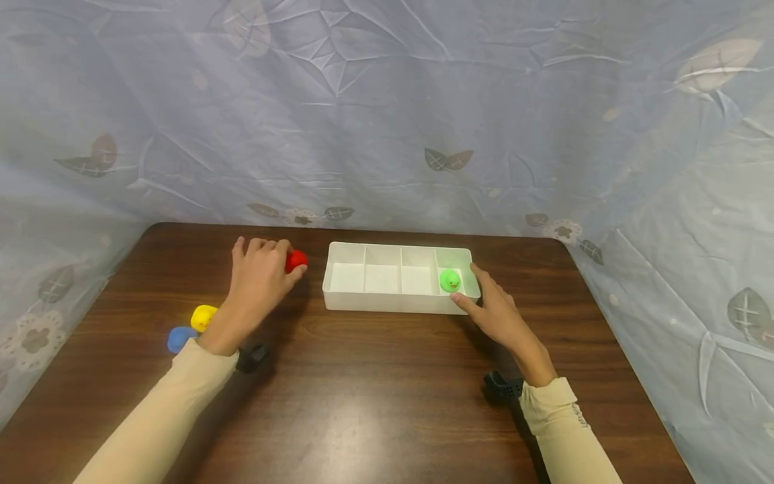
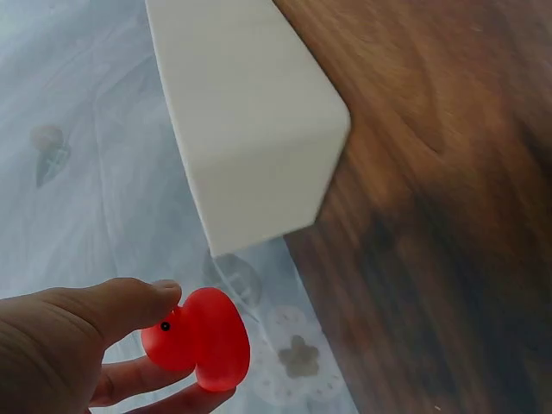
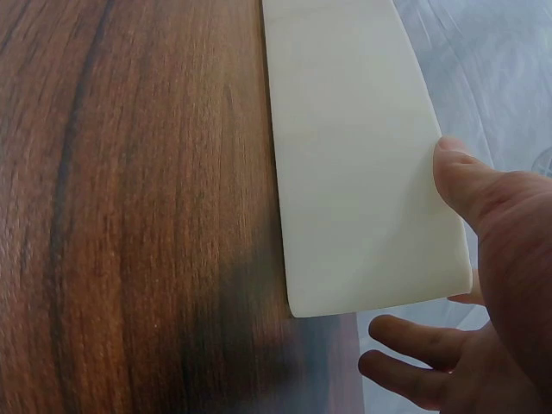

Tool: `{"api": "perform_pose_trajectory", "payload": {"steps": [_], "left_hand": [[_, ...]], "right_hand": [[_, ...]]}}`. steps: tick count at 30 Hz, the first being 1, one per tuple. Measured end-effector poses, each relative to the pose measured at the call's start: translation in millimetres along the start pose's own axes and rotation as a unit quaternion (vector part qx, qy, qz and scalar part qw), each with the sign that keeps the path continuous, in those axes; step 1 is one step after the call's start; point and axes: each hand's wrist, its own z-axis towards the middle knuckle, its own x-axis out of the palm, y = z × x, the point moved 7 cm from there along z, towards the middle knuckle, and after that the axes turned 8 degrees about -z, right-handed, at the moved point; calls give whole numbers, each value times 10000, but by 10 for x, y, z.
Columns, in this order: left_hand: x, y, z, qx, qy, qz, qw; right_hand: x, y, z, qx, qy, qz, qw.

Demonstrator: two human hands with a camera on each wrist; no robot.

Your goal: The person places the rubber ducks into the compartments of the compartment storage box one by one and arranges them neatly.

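Between the thumb and fingers of my left hand [image 1: 256,279] is a small red rubber duck [image 2: 203,341], pinched above the table's far left part. One black eye of the duck shows in the left wrist view. To its right stands a white tray [image 1: 363,302] divided into a row of several compartments. A green rubber duck [image 1: 450,280] sits in the rightmost compartment. My right hand [image 1: 498,312] holds that end of the tray, thumb on the front rim and index finger round the end wall. Its other fingers [image 3: 418,341] are spread beyond the end.
A yellow rubber duck [image 1: 203,317] and a blue one [image 1: 181,339] stand close together on the brown wooden table [image 1: 363,390], by my left forearm. A patterned grey-blue curtain [image 1: 375,121] hangs along the table's back and sides.
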Motion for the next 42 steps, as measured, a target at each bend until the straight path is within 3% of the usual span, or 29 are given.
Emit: {"api": "perform_pose_trajectory", "payload": {"steps": [11,28,37,42], "left_hand": [[42,-350,151,400,-79,-33,9992],[95,-843,422,516,135,-334,9980],[280,-1228,487,1039,369,-245,9936],[378,-1339,511,1094,488,-298,9923]], "right_hand": [[-3,7,-4,46,7,46,10000],[-19,28,-23,23,-14,28,10000],[-22,8,-30,87,-42,-10,10000],[-33,21,-20,59,-30,-55,10000]]}}
